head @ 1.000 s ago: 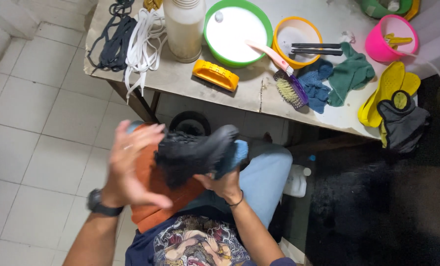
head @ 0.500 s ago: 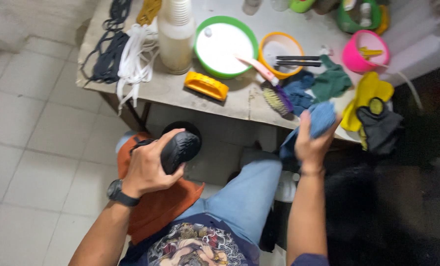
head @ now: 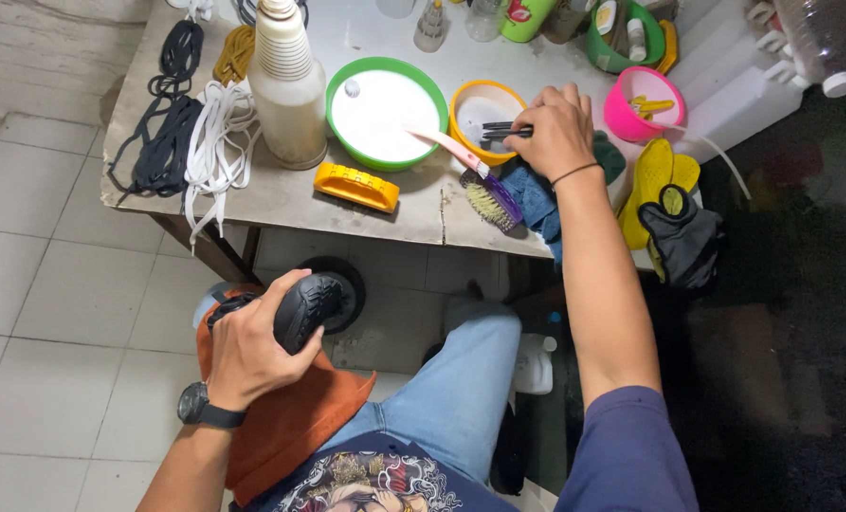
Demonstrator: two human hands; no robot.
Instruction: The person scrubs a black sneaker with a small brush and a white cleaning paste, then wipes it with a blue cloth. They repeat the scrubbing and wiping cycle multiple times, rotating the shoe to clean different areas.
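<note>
Currently a black shoe [head: 311, 305] is clasped by the left hand [head: 245, 353], fingers wrapped over its top, sole facing up. It is held low over an orange cloth [head: 290, 427] on the lap, at about 7 o'clock from the table [head: 281, 194]. The right hand [head: 555, 133] is stretched out to the table, its fingers closed on black brush handles [head: 500, 131] lying across the yellow bowl [head: 484, 106]. A blue rag [head: 536, 194] lies just under the wrist at 6 o'clock. At 9 o'clock from the yellow bowl sits a green bowl [head: 385, 112] with a pink-handled brush [head: 446, 147] leaning on its rim. A purple scrub brush [head: 492, 199] and a yellow block brush [head: 356, 185] lie nearer the table edge. Laces [head: 181, 133] hang at the table's 9 o'clock end beside a bottle [head: 288, 85].
</note>
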